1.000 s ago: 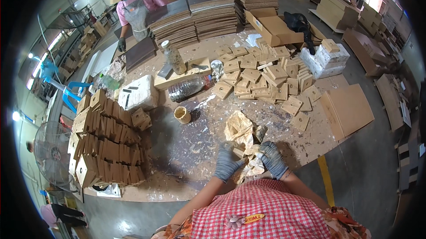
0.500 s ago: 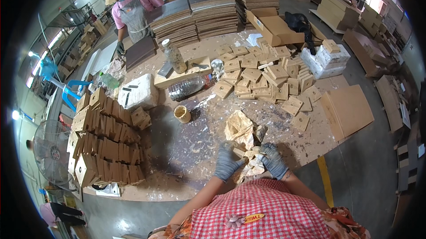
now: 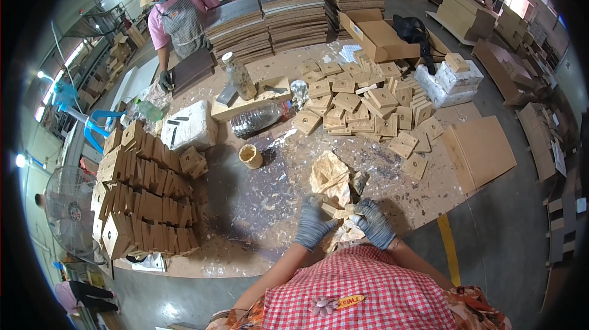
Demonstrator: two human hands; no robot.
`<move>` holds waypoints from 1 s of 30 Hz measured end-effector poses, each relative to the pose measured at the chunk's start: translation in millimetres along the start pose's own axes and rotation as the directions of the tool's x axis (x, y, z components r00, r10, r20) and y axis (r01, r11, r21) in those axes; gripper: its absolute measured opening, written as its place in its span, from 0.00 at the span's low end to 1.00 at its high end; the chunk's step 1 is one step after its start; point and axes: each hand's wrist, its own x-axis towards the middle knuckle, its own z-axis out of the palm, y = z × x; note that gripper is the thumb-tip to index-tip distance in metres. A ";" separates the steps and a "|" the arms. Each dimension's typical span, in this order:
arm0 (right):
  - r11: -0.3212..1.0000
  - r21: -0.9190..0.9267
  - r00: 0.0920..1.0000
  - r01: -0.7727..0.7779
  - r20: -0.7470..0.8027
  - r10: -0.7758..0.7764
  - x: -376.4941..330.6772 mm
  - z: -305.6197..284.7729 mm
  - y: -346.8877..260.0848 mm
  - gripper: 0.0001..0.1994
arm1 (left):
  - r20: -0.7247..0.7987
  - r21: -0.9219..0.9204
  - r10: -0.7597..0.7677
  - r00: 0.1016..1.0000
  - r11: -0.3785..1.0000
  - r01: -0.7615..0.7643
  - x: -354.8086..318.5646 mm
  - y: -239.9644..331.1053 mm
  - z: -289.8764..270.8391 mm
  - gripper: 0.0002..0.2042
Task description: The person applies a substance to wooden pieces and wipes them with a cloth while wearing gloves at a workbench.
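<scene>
My left hand (image 3: 311,222), in a grey work glove, is closed around a small wooden block (image 3: 329,210) near the table's front edge. Close beside it, my right hand (image 3: 374,224), gloved alike, has its fingers bent together at the block's right end; what they pinch is hidden. Under and between the hands lies a crumpled, yellow-stained cloth (image 3: 347,232). Just beyond the hands sits a larger crumpled cream cloth or paper (image 3: 330,176), with a small greyish wad (image 3: 359,180) at its right.
Drilled wooden blocks (image 3: 346,103) are heaped beyond my hands; more stand in stacked rows (image 3: 147,198) at left. A glue-crusted cup (image 3: 250,156), a plastic bottle (image 3: 256,121) and a cardboard box (image 3: 380,38) share the table. A co-worker (image 3: 181,17) stands at far left.
My right hand has shifted slightly left, towards the block, and turned a little. My left hand keeps its place with the block. The co-worker's arm and head have moved slightly.
</scene>
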 end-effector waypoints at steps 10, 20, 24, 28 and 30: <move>0.998 -0.025 0.998 0.065 -0.018 -0.066 -1.9 -2.2 -4.4 0.13 | 0.002 0.082 0.047 0.999 0.995 -0.047 -0.2 -3.4 0.1 0.34; 0.999 -0.040 0.993 -0.021 -0.121 0.016 -0.8 5.2 10.5 0.11 | -0.006 0.027 -0.009 1.000 1.000 0.009 -0.1 -0.3 -0.7 0.32; 0.996 -0.089 0.989 0.032 -0.140 -0.045 -1.4 3.8 8.9 0.10 | -0.016 0.047 0.041 0.999 0.998 -0.040 -0.7 0.3 -1.2 0.32; 0.999 -0.033 0.990 0.008 -0.140 -0.012 -0.5 4.4 4.1 0.09 | -0.006 0.016 -0.014 1.000 1.000 0.014 -0.7 1.3 -2.1 0.31; 0.997 0.054 0.988 -0.057 -0.140 0.064 -0.1 3.5 3.8 0.09 | -0.012 0.014 -0.029 1.000 0.999 0.029 -0.7 2.4 -3.1 0.31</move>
